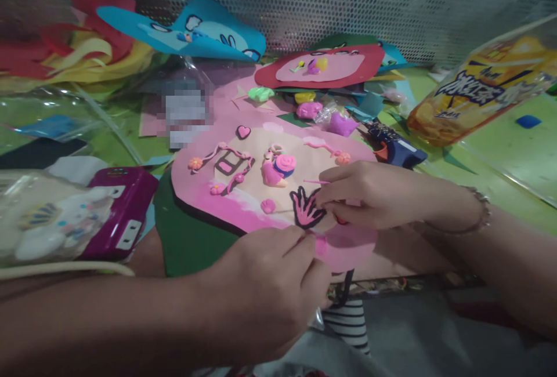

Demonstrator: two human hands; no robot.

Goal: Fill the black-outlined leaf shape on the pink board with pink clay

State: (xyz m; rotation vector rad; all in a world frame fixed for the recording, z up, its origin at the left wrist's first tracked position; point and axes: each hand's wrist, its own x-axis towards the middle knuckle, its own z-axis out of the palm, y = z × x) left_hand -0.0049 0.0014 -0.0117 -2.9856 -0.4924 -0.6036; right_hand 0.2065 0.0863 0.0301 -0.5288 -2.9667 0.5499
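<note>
A pink paper collage [209, 214] lies in front of me on a dark green sheet [191, 249]. Clay pieces sit on it: a pink snail-like figure [278, 167], a heart [243, 131], orange flowers and strands. My right hand [369, 197] reaches in from the right, fingers bent together beside a black-outlined pink branching shape [307, 207]. A thin pink strand [315, 182] shows at its index finger; whether it is gripped is unclear. My left hand [270, 290] is curled closed at the collage's near edge, its fingertips mostly hidden.
Behind the collage lie lumps of coloured clay [308, 111] and a red-and-pink paper cutout [322, 66]. A blue cutout [187, 32] leans near the perforated metal panel [322, 0]. A tilted drink bottle [478, 87] is at right, a purple-ended case [117, 209] at left.
</note>
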